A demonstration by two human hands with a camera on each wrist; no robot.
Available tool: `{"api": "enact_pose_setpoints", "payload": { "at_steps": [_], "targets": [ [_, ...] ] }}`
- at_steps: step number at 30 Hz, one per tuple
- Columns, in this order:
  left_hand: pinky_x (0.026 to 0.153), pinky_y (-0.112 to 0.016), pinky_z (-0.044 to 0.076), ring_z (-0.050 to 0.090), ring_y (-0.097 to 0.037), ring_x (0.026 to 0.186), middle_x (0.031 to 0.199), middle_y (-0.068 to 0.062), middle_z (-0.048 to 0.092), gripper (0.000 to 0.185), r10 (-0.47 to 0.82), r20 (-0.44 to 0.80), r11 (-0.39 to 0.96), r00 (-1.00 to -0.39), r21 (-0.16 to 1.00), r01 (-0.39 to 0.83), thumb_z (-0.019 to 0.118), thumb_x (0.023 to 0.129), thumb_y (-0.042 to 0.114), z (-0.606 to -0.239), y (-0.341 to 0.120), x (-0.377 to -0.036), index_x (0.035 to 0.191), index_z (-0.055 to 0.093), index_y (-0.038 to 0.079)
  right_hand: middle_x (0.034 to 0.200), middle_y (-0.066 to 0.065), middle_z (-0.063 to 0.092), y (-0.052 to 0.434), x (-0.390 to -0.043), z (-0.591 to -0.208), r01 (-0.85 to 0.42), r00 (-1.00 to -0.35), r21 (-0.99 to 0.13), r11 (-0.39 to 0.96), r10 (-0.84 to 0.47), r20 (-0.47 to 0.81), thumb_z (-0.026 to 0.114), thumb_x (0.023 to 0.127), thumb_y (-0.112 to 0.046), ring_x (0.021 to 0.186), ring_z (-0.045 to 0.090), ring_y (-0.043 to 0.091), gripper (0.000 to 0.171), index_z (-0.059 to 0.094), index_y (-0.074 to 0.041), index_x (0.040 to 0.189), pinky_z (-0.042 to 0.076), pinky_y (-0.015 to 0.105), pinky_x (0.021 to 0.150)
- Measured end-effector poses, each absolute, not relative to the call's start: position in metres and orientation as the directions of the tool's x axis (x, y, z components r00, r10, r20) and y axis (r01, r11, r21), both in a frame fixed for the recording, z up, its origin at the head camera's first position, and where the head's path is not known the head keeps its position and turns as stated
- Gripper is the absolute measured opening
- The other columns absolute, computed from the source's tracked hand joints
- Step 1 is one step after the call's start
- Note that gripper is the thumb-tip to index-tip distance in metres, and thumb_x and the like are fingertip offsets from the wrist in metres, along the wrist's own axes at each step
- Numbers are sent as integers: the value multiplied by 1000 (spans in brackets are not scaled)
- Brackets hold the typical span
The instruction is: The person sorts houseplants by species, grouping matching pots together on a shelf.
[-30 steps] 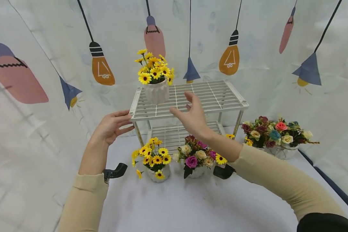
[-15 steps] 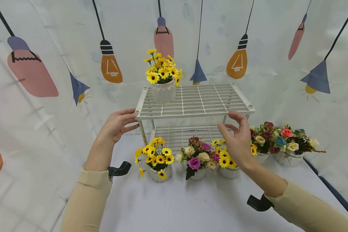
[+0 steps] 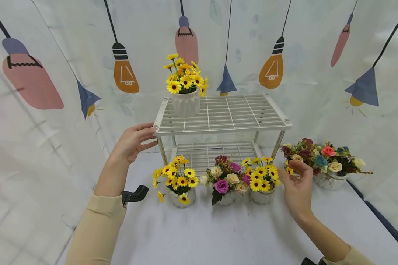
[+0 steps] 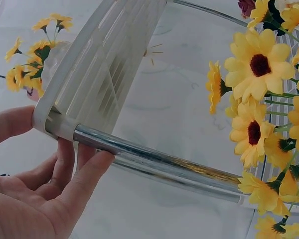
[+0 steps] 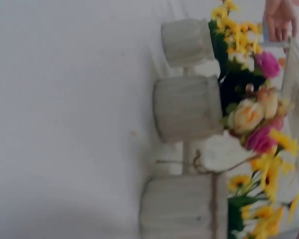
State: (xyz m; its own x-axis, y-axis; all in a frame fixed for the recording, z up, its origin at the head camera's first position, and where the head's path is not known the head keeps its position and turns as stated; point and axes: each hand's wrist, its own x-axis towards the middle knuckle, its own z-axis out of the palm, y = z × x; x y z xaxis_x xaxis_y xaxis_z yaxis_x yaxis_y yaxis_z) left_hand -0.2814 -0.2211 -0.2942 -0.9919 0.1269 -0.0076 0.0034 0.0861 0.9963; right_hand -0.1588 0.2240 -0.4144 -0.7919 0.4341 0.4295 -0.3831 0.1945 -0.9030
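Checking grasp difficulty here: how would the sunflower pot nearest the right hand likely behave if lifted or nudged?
The sunflower pot looks short and wide-based, so probably stable when pushed. Its bouquet spreads wider than the pot, so it may brush the rose pot beside it. The ribbed white wall should give the right hand decent grip.

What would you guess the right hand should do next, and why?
Probably close its fingers round the white pot of yellow daisies nearest it. The right hand hovers open just beside that pot and holds nothing, while the left hand steadies the front corner of the white rack, whose top shelf carries only one flower pot and has bare room.
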Motion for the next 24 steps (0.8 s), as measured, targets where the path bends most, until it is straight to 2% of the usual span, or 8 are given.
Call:
{"api": "enact_pose_setpoints", "payload": {
  "at_steps": [6, 10, 13, 17, 21, 24],
  "targets": [
    [101, -41, 52, 61, -20, 111, 123, -2, 61, 65, 131, -9, 86, -991, 996, 3, 66, 103, 25, -292, -222, -281, 156, 39, -2, 126, -1, 46, 246, -156, -441, -209, -778, -947, 245, 545, 313, 62, 104, -10, 112, 46, 10, 35, 43, -4, 132, 44, 12, 76],
    [97, -37, 55, 62, -19, 110, 127, -6, 60, 65, 129, -7, 84, -992, 996, 4, 66, 103, 25, -293, -221, -281, 155, 40, -2, 119, -4, 44, 258, -157, -458, -101, -756, -967, 232, 615, 226, 60, 105, -16, 112, 45, 11, 28, 43, -10, 126, 42, 12, 75],
    [95, -35, 56, 62, -19, 111, 133, -11, 58, 64, 131, -8, 80, -991, 997, 3, 66, 103, 25, -296, -221, -282, 155, 40, -2, 119, -6, 40, 268, -159, -470, -6, -730, -977, 214, 667, 150, 60, 104, -19, 115, 41, 15, 32, 41, -11, 127, 39, 16, 81],
    [99, -38, 54, 61, -20, 112, 136, -13, 56, 65, 137, -13, 77, -990, 997, -2, 66, 103, 26, -297, -220, -282, 156, 39, -1, 132, 5, 31, 280, -166, -478, 105, -714, -974, 202, 697, 68, 62, 101, -22, 125, 29, 24, 55, 30, -1, 141, 31, 30, 99],
    [97, -37, 55, 62, -20, 111, 136, -14, 57, 66, 131, -6, 72, -991, 997, 3, 67, 102, 26, -295, -219, -284, 156, 40, -1, 155, 20, 16, 288, -176, -480, 146, -744, -971, 189, 668, 18, 63, 100, -26, 141, 16, 34, 80, 10, 2, 153, 19, 44, 118],
    [95, -35, 56, 63, -20, 109, 134, -12, 58, 66, 125, -4, 58, -992, 998, 3, 68, 102, 25, -295, -220, -286, 156, 40, -1, 164, 21, 7, 290, -182, -482, 145, -765, -976, 160, 644, -8, 65, 100, -28, 151, 8, 34, 89, 3, -1, 158, 11, 43, 124]
  ]
}}
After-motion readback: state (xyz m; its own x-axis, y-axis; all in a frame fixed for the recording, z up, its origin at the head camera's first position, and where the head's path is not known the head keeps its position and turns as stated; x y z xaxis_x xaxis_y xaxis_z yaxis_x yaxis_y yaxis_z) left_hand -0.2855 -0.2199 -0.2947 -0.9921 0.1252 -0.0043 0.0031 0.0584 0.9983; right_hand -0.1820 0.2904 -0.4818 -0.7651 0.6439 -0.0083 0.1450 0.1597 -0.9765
